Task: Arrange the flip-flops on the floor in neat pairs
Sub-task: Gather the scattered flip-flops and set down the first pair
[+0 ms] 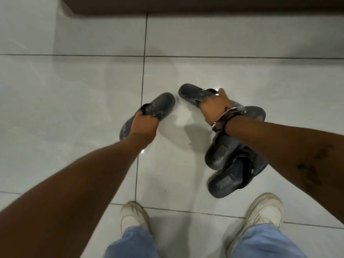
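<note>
L-hand flip-flop (158, 107) toe up-right (blurred)

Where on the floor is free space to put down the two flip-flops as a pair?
The tiles ahead, between the held flip-flops and the brown ledge, are bare, and so is the floor beyond the left hand. It is crowded under the right hand, where dark sandals lie piled near the white shoe.

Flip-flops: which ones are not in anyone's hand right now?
The two dark flip-flops piled under the right forearm lie untouched; the other two are gripped, one by the left hand, one by the right hand.
</note>
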`<state>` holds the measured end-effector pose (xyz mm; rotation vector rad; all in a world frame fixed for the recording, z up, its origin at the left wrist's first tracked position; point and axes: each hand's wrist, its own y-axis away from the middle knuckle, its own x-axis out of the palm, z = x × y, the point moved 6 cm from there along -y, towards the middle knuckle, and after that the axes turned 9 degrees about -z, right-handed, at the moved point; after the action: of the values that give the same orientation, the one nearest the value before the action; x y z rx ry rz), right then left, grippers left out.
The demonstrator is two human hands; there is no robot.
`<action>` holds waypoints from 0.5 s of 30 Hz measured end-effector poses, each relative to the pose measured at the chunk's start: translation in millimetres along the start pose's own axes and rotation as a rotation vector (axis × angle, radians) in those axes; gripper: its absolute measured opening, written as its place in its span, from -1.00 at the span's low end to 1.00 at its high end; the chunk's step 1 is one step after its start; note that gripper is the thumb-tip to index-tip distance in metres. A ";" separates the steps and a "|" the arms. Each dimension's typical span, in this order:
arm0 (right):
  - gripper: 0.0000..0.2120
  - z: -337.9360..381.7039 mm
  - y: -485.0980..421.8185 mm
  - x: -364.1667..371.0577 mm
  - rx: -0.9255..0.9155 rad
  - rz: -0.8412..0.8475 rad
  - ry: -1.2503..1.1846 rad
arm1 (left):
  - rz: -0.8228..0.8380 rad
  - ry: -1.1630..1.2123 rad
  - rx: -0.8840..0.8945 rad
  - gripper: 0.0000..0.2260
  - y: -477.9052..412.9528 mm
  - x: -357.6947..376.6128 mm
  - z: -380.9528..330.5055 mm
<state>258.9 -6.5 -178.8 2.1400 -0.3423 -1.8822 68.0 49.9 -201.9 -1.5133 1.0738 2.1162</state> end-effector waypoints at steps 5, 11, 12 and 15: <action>-0.83 45.2 -24.7 -19.8 -0.003 -0.015 -0.039 | 0.067 0.259 -0.295 -0.87 8.1 12.6 7.0; -0.92 73.8 -18.1 -8.9 0.351 -0.026 -0.401 | 0.050 0.426 -0.371 -0.94 11.9 30.0 8.3; -0.93 79.0 -14.5 -1.9 0.424 -0.007 -0.460 | 0.049 0.452 -0.383 -0.93 11.6 32.3 7.8; -0.94 95.8 -9.0 20.3 0.588 0.044 -0.571 | 0.043 0.526 -0.416 -0.91 8.3 36.1 6.3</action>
<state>166.5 -9.6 -212.2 1.7984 -1.1718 -2.5769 44.6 43.3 -230.6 -2.3568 0.8447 2.1135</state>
